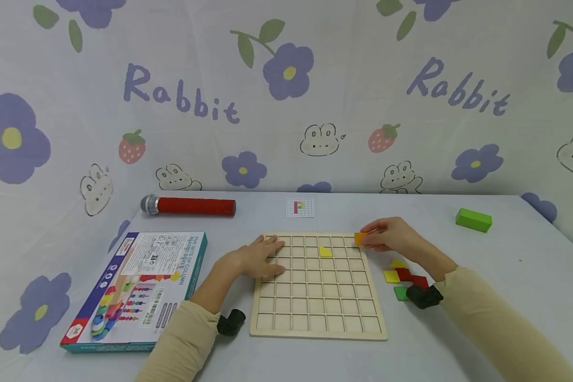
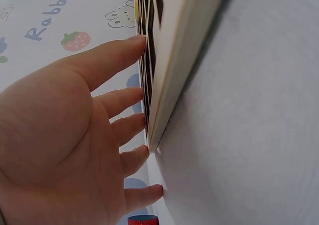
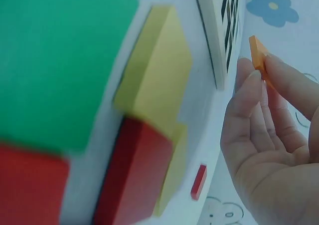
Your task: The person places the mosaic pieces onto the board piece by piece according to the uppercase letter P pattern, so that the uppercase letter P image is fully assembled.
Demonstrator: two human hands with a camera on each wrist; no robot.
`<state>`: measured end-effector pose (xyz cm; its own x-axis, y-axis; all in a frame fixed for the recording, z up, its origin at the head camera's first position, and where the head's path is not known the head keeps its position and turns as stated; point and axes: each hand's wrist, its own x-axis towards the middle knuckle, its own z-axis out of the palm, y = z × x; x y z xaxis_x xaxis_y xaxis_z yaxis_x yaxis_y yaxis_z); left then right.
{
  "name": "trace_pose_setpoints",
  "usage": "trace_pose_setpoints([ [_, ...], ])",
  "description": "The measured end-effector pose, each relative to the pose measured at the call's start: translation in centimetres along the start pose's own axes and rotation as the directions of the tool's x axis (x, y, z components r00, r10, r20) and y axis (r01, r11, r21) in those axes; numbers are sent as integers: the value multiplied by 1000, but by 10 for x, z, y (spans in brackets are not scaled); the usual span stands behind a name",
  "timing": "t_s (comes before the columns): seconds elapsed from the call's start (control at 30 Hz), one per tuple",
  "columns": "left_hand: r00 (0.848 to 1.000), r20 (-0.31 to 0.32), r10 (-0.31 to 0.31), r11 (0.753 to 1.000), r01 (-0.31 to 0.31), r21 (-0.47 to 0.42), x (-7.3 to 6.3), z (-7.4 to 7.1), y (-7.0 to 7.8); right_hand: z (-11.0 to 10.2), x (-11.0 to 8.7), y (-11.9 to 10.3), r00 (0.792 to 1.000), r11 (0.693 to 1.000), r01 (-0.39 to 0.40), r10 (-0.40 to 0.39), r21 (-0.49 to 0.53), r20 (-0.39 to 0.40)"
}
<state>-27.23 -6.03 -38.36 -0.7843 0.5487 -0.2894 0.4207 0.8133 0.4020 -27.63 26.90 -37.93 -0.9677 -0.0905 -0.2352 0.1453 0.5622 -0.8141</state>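
A wooden grid board (image 1: 315, 337) lies flat in the middle of the table, and one yellow tile (image 1: 326, 251) sits in its second row from the back. On the board's back left part rests my left hand (image 1: 255, 258); its spread fingertips touch the edge and cells in the left wrist view. My right hand (image 1: 387, 234) pinches an orange tile (image 3: 257, 58) between thumb and fingers, and in the head view this tile overlaps the board's back right corner. Right of the board lie loose tiles: yellow (image 1: 391, 276), red (image 1: 419, 281) and green (image 1: 401, 293).
At the left lies a boxed toy set (image 1: 172, 254), with a red microphone (image 1: 196, 206) behind it. A small card (image 1: 300, 207) printed with a coloured grid lies behind the board. Toward the back right is a green block (image 1: 474, 219). A patterned cloth hangs behind the table.
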Motion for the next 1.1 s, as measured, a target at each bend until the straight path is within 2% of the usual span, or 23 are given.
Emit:
trace_pose_setpoints([
  [0.53,1000,-4,-7,1000,7,-1,-2,-1,0,31,7,-25,993,991,21,-36,135,110],
  [0.9,1000,-7,-14,1000,14,11,0,-1,0,51,14,-34,988,985,51,-74,165,136],
  [1.1,1000,-4,-13,1000,13,7,1,0,1,60,16,-39,989,991,51,-67,126,132],
])
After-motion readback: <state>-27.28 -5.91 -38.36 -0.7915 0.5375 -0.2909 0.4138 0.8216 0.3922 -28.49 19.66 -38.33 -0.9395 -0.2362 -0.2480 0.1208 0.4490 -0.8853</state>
